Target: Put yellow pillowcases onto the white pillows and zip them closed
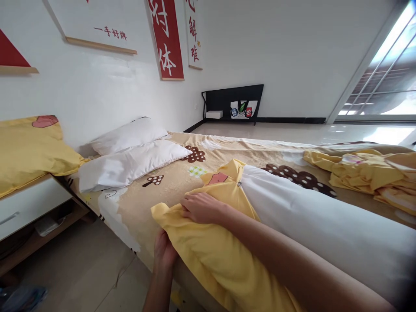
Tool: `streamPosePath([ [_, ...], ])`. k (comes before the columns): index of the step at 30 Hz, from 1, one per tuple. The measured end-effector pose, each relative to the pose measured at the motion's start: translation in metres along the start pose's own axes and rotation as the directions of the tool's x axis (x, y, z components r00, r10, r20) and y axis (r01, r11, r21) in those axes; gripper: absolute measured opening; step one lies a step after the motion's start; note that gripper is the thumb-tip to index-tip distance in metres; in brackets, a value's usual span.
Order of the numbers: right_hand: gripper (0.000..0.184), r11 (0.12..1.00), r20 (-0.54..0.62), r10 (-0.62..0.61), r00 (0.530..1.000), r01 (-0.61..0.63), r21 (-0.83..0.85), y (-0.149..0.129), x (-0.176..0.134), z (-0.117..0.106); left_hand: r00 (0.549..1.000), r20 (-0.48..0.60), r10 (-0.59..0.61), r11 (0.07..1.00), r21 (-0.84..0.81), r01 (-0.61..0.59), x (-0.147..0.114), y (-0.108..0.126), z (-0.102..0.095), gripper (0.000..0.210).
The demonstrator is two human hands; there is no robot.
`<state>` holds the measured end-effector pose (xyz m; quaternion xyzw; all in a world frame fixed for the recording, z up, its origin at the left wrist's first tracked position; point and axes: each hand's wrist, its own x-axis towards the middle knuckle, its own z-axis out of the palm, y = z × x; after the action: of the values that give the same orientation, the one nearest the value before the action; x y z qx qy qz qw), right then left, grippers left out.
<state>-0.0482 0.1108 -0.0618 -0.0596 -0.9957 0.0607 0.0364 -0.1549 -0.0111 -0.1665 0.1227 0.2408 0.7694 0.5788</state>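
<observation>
A yellow duvet cover point(208, 255) with a pink heart shape lies bunched along the near side of the bed. Beside it, a white duvet point(312, 212) stretches to the right, partly under the yellow cloth at its far corner. My right hand point(203, 208) presses onto the cover with fingers curled round a fold near the corner. Lower and to the left, my left hand point(165, 249) is closed on the cover's edge, its fingertips partly hidden by the cloth.
The bed has a beige patterned sheet point(136, 203). Two white pillows point(130, 167) lie at its head. More crumpled yellow cloth point(360, 173) sits at the far right. A yellow pillow point(32, 151) rests on a white-drawered nightstand point(35, 208). A black shelf point(217, 99) stands by the wall.
</observation>
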Motion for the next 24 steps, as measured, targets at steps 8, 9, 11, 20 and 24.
streamPosePath([
  [8,0.011,0.997,0.007,-0.032,0.999,0.031,0.077,0.011,-0.005,-0.023,0.994,0.103,-0.047,0.997,-0.056,0.053,-0.004,0.000,0.001,0.048],
  [9,0.011,0.996,0.007,-0.020,1.000,0.019,0.085,0.011,-0.006,-0.027,0.991,0.128,-0.039,0.997,-0.067,0.048,-0.005,0.000,0.002,0.050],
  [11,0.013,0.995,0.022,-0.007,1.000,0.005,0.099,0.008,-0.008,-0.034,0.985,0.174,-0.006,0.995,-0.094,0.022,-0.006,-0.001,0.008,0.052],
  [20,0.026,0.990,0.129,0.014,0.992,-0.032,0.140,-0.019,0.018,-0.080,0.976,0.207,0.068,0.988,-0.153,-0.036,-0.026,0.002,0.059,0.043],
  [24,0.021,0.956,0.261,0.048,0.964,-0.120,0.268,-0.024,0.028,-0.089,0.976,0.209,0.067,0.992,-0.117,-0.043,-0.041,0.014,0.062,0.042],
])
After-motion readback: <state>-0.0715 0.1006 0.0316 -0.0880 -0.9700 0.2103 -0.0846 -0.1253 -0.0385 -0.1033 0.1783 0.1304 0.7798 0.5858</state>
